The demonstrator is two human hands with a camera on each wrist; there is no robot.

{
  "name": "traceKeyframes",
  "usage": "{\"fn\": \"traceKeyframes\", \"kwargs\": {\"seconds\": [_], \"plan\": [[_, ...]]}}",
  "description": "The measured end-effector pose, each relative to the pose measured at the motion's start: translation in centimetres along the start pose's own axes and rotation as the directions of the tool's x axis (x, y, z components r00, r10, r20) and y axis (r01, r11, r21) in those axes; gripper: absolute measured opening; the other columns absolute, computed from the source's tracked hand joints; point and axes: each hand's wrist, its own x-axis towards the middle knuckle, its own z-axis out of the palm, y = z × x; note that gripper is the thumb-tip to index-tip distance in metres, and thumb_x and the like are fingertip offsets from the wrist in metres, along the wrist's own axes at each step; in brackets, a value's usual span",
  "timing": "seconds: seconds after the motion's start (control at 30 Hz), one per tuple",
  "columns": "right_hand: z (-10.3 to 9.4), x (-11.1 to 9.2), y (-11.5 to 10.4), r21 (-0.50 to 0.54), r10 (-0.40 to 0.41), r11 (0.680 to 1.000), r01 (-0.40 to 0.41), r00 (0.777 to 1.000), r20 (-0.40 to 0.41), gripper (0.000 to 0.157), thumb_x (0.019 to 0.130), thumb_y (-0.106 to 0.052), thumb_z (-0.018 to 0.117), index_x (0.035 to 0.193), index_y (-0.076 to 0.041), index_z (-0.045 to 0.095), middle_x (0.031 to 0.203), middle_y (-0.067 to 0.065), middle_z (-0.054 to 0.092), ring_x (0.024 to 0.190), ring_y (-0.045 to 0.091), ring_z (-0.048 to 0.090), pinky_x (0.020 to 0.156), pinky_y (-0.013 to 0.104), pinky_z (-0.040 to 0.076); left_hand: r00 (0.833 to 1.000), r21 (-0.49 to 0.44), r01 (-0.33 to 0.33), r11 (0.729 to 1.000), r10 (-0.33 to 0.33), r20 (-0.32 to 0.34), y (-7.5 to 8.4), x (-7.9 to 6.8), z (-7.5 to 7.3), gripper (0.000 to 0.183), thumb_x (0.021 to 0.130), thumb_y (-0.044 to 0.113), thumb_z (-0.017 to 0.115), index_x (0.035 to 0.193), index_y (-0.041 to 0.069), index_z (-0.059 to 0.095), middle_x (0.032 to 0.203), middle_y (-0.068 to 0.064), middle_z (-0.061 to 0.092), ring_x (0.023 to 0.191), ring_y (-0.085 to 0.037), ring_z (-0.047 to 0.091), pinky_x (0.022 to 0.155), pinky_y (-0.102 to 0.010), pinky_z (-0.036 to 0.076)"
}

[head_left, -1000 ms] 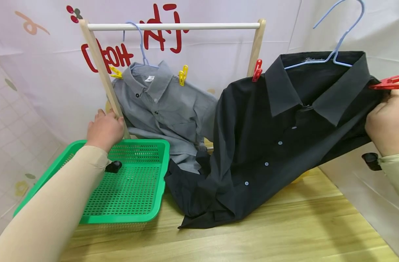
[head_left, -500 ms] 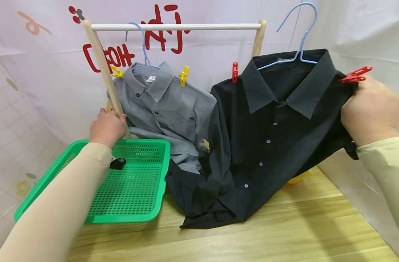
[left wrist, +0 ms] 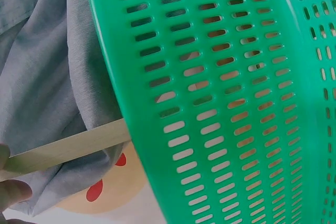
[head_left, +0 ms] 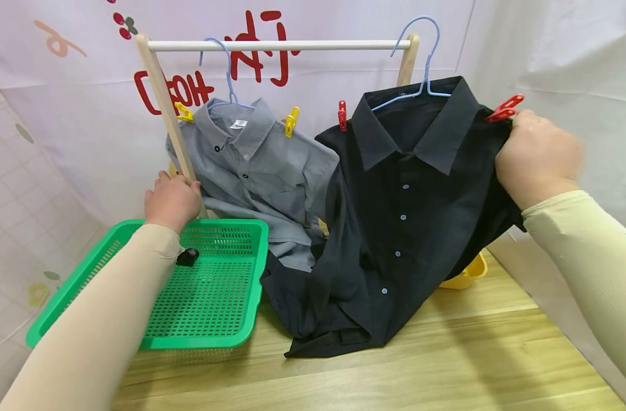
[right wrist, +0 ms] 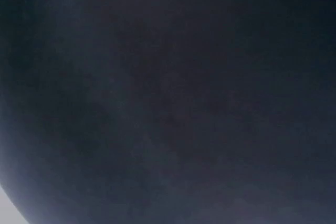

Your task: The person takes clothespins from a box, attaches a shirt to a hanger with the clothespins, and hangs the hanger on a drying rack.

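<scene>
My right hand (head_left: 538, 157) grips the shoulder of a black button-up shirt (head_left: 436, 217), which is on a blue hanger (head_left: 429, 63). Two red clothespins (head_left: 504, 109) clip the shirt at its shoulders. The hanger's hook is by the right end of the white rod (head_left: 318, 45); whether they touch I cannot tell. The shirt's lower part and a sleeve lie on the table. With curled fingers, my left hand (head_left: 173, 200) holds the left wooden upright (head_left: 164, 103) of the clothes rack. Black cloth fills nearly the whole right wrist view, hiding the right fingers.
A grey shirt (head_left: 271, 171) with yellow clothespins (head_left: 291, 121) hangs from the rod's left part. The green basket (head_left: 258, 274) stands under my left forearm. Behind the black shirt, a yellow container (head_left: 469, 277) shows partly on the wooden table (head_left: 446, 354).
My right hand has moved left, bringing the black shirt and its hanger toward the rod's right end. The hook now appears lower. My left hand has stayed on the upright.
</scene>
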Motion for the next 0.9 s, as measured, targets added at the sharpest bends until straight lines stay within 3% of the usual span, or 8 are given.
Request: {"fn": "traceKeyframes", "kwargs": {"seconds": [0.23, 0.57, 0.9], "plan": [[1.0, 0.8, -1.5, -0.003, -0.018, 1.000, 0.018, 0.999, 0.043, 0.029, 0.096, -0.009, 0.031, 0.093, 0.011, 0.052, 0.092, 0.043, 0.060, 0.076, 0.063, 0.059, 0.054, 0.066, 0.044, 1.000, 0.006, -0.004, 1.000, 0.004, -0.001, 0.0, 0.0, 0.1, 0.063, 0.113, 0.040, 0.030, 0.139, -0.012, 0.053, 0.160, -0.048, 0.020, 0.150, -0.062, 0.023, 0.115, -0.077, 0.024], [1.8, 2.4, -3.6, 0.006, -0.015, 1.000, 0.014, 0.996, 0.090, 0.034, 0.099, -0.011, 0.030, 0.099, 0.014, 0.053, 0.102, 0.045, 0.061, 0.083, 0.063, 0.061, 0.059, 0.068, 0.049, 1.000, 0.002, 0.009, 1.000, -0.009, 0.004, 0.4, -0.2, -0.1, 0.064, 0.113, 0.039, 0.030, 0.148, -0.011, 0.048, 0.163, -0.048, 0.012, 0.153, -0.061, 0.018, 0.118, -0.077, 0.020], [2.6, 4.2, -5.6, 0.005, -0.070, 0.998, 0.070, 0.997, 0.027, 0.037, 0.102, -0.010, 0.028, 0.098, 0.016, 0.053, 0.096, 0.043, 0.061, 0.083, 0.063, 0.062, 0.067, 0.072, 0.053, 0.999, -0.010, 0.033, 0.999, -0.033, -0.002, 0.7, -0.5, 0.1, 0.066, 0.113, 0.039, 0.029, 0.159, -0.008, 0.036, 0.164, -0.048, 0.006, 0.156, -0.060, 0.012, 0.121, -0.076, 0.015]]}}
